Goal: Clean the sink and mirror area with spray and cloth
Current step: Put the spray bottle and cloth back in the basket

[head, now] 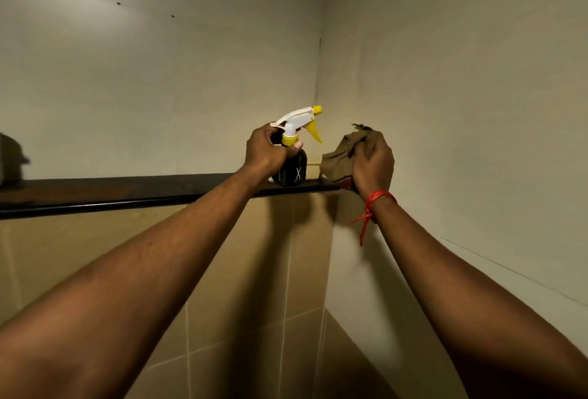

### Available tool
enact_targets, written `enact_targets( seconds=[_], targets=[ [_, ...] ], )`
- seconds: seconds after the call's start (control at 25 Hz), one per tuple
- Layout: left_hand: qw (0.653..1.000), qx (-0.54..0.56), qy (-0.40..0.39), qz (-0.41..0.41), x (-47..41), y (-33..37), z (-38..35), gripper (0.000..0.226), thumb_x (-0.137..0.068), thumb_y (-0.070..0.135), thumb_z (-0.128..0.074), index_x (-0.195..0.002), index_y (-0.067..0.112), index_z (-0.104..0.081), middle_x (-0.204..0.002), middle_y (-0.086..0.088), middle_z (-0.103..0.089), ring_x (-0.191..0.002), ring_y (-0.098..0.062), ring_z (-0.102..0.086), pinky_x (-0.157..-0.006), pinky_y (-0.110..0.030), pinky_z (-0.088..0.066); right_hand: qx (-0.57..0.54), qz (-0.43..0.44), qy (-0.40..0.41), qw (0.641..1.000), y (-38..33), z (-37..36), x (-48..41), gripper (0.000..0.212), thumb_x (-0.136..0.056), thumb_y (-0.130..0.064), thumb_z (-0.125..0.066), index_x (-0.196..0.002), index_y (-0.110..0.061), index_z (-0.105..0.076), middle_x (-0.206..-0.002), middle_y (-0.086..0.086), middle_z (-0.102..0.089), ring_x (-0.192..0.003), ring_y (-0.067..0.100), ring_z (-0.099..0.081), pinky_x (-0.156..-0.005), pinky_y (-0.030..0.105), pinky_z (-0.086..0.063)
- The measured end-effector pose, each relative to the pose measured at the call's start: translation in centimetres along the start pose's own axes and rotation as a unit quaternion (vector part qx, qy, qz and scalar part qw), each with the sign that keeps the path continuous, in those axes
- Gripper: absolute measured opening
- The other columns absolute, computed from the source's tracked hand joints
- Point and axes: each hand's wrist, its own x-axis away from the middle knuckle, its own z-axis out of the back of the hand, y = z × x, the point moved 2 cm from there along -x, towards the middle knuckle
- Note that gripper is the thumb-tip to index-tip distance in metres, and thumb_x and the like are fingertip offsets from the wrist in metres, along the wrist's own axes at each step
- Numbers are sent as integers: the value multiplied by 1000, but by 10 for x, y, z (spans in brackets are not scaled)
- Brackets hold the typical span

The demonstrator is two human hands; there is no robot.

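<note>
Spray bottle [294,172]: dark plastic body, white-and-yellow trigger head. Upright on dark shelf [127,190], near wall corner. Gripped at neck by left hand [265,150], fingers curled round. Probably light, rigid, smooth-sided; best taken at neck, under trigger.

Cloth [339,159]: brown, bunched, soft and limp. At shelf's right end, clutched in right hand [374,166]. Likely held securely by any fold.

Red thread [374,202]: tied round right wrist.
</note>
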Motion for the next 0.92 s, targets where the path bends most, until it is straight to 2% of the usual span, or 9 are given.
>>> enact_targets(
  seconds=[0.2, 0.32, 0.4, 0.48, 0.6, 0.68, 0.72, 0.8, 0.92],
  targets=[
    [995, -50, 83, 19, -83, -44, -27, 42, -75, 22, -86, -113, 13, -73, -112, -5, -77, -104, -22, -71, -95, -44, -57, -44, -29, -18, 998, 44, -58, -50, 42, -85, -52, -29, -113, -34, -55, -109, 2, -67, -104, 26, -62, -91, 48, -52],
    [990, -62, 120, 37, -132, -73, -43, 36, -78, 20, -83, -111, 11, -71, -109, -7, -76, -103, -25, -70, -95, -46, -56, -70, -6, -14, 997, 63, -89, -64, 46, -91, -39, -33, -133, -32, -51, -128, -2, -64, -118, 23, -55, -102, 44, -46],
    [987, -91, 125, 43, -163, -92, -53, 34, -80, 21, -81, -110, 10, -70, -110, -8, -75, -104, -26, -69, -95, -46, -56, -80, 27, -14, 996, 77, -111, -74, 50, -96, -26, -38, -146, -29, -42, -146, -7, -52, -131, 19, -48, -110, 39, -40],
    [983, -123, 128, 38, -191, -113, -59, 33, -81, 21, -80, -110, 9, -68, -110, -10, -74, -105, -28, -68, -94, -46, -55, -52, 59, -22, 997, 93, -135, -89, 55, -98, -28, -35, -152, -32, -30, -155, -8, -41, -140, 18, -41, -114, 38, -38],
    [979, -146, 132, 47, -221, -148, -59, 30, -83, 18, -77, -109, 9, -67, -112, -12, -73, -107, -31, -67, -96, -47, -54, -13, 83, -51, 995, 111, -170, -107, 60, -93, -39, -27, -153, -37, -22, -160, -11, -30, -147, 17, -31, -116, 45, -35],
    [976, -166, 130, 57, -229, -168, -54, 29, -84, 18, -77, -110, 8, -68, -113, -13, -73, -107, -31, -68, -96, -47, -54, -3, 88, -61, 994, 119, -187, -113, 59, -92, -40, -27, -151, -36, -27, -159, -11, -32, -146, 15, -32, -117, 43, -33],
    [974, -175, 131, 62, -232, -180, -51, 29, -84, 19, -77, -109, 7, -68, -113, -14, -74, -106, -31, -68, -95, -47, -54, -6, 82, -62, 995, 124, -193, -113, 57, -92, -41, -28, -149, -37, -33, -155, -10, -39, -143, 14, -36, -116, 40, -33],
    [972, -176, 134, 74, -235, -196, -46, 28, -84, 20, -77, -107, 6, -70, -110, -15, -74, -104, -32, -69, -94, -48, -55, -5, 64, -50, 997, 133, -200, -114, 50, -91, -42, -30, -136, -35, -49, -134, -6, -58, -128, 15, -46, -111, 38, -37],
    [972, -179, 85, 122, -236, -209, -42, 26, -84, 21, -78, -105, 6, -73, -106, -18, -75, -101, -35, -71, -90, -49, -58, -13, 69, -44, 997, 135, -206, -117, 43, -89, -39, -34, -115, -21, -63, -115, -1, -62, -108, 20, -52, -99, 43, -46]
  ],
)
